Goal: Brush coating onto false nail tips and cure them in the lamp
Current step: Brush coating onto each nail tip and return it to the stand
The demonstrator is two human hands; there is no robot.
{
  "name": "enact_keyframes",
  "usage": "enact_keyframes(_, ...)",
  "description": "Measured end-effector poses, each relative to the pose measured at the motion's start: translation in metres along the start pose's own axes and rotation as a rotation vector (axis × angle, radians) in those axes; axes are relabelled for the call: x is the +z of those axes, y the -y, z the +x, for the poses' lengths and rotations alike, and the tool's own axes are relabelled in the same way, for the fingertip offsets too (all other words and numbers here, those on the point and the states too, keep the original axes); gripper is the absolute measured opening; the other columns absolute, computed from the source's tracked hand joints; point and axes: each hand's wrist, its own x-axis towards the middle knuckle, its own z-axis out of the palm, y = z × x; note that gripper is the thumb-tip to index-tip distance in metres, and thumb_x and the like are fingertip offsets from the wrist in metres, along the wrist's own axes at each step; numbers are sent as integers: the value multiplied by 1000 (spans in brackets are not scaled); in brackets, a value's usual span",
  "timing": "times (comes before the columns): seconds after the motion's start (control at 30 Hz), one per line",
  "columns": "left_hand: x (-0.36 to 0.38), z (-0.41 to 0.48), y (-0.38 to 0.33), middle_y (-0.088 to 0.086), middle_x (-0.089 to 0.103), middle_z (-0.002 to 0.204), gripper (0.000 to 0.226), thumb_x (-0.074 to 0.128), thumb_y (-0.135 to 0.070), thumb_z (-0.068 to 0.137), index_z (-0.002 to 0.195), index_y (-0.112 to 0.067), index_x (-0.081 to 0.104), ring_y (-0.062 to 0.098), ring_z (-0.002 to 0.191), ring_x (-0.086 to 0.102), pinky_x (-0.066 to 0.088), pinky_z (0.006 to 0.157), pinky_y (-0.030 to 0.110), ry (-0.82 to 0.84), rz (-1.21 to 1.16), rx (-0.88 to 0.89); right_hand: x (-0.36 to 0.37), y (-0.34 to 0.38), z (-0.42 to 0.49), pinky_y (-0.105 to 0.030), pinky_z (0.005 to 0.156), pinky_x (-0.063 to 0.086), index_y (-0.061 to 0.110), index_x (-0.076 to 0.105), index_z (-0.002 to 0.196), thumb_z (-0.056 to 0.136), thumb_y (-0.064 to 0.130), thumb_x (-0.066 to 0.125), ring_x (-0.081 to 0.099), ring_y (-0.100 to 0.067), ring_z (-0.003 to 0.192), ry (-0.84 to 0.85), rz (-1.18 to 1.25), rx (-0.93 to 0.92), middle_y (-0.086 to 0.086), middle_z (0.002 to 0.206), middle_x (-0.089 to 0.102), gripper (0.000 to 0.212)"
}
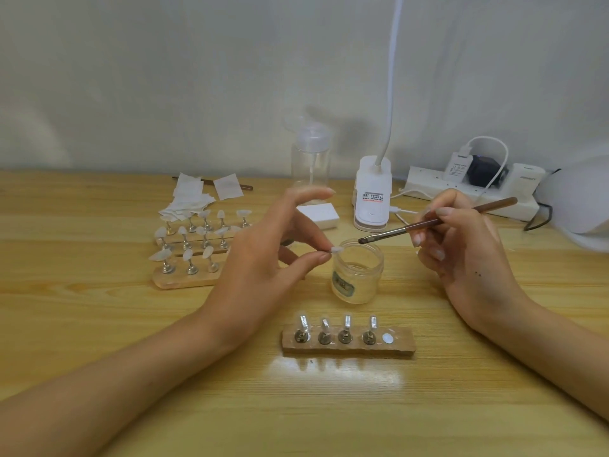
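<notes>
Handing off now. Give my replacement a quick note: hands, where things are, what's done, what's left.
Left hand pinches one nail tip at the jar rim.
Right hand holds the brush, bristles above the jar mouth.
Near strip: four stands, one bare spot.
More tips on back strips, left.
Done: cannot tell if any are coated.
Left: coat this tip, reseat it, cure.

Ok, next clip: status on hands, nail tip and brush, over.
Left hand pinches nail tip beside jar rim. Right hand holds brush, bristles above open jar. Nothing between brush and tip.
</notes>
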Motion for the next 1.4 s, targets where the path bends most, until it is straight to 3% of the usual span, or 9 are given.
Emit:
enact_keyframes(0.1,0,0,1,-6,70,86,60,75,0,86,134,-28,54,14,92,71,58,58,28,-5,-64,-44,1,-1,-1,-17,41,29,16,48,76,92,14,43,34,-8,48,31,-34,-13,-1,61,59,16)
enact_keyframes(0.3,0,0,1,-5,69,86,63,78,1,83,133,-28,54,14,89,71,58,54,28,11,-97,-51,2,-1,-2,-18,40,24,16,46,77,92,18,48,31,-8,46,64,-58,-22,-2,64,64,15)
enact_keyframes(0.5,0,0,0,-8,70,83,61,78,1,83,131,-29,55,12,89,71,57,55,26,16,-69,-38,3,-1,-2,-16,39,25,26,55,68,89,20,51,30,-8,44,119,-46,-20,-4,64,65,22)
enact_keyframes(0.63,0,1,0,-8,70,83,60,78,1,83,130,-28,55,12,89,72,56,56,25,14,-64,-36,4,-2,-3,-15,39,27,15,48,76,93,17,50,31,-6,41,145,-76,-32,-6,65,66,17)
enact_keyframes(0.77,0,0,0,-8,70,83,59,78,-1,83,129,-28,55,13,90,72,57,59,26,13,-47,-39,3,-3,-3,-14,39,27,14,46,75,99,7,46,33,-6,43,56,-100,-3,-6,62,64,25)
enact_keyframes(0.97,0,0,0,-9,71,82,57,78,-1,84,129,-27,55,12,89,72,57,68,27,13,-30,-32,4,-1,-4,-14,40,29,22,53,72,91,19,52,34,-5,42,116,-73,-40,-6,65,66,19)
enact_keyframes(1.1,0,1,0,-8,71,82,56,79,-2,84,128,-27,56,15,90,73,57,67,28,16,-19,-27,3,-2,-4,-14,39,27,17,49,75,98,13,50,33,-5,42,74,-111,-22,-7,63,64,24)
enact_keyframes(1.23,0,1,0,-8,71,82,55,79,-3,84,128,-27,55,16,89,72,55,64,32,18,-4,-13,3,0,-5,-15,40,28,24,54,71,94,17,50,33,-6,43,93,-74,-64,-6,64,65,24)
enact_keyframes(1.4,-1,1,0,-9,71,82,52,78,-5,85,128,-24,56,15,89,72,55,62,32,26,3,-10,4,0,-6,-15,40,26,13,47,77,100,11,48,31,-6,43,88,-136,-38,-7,63,64,23)
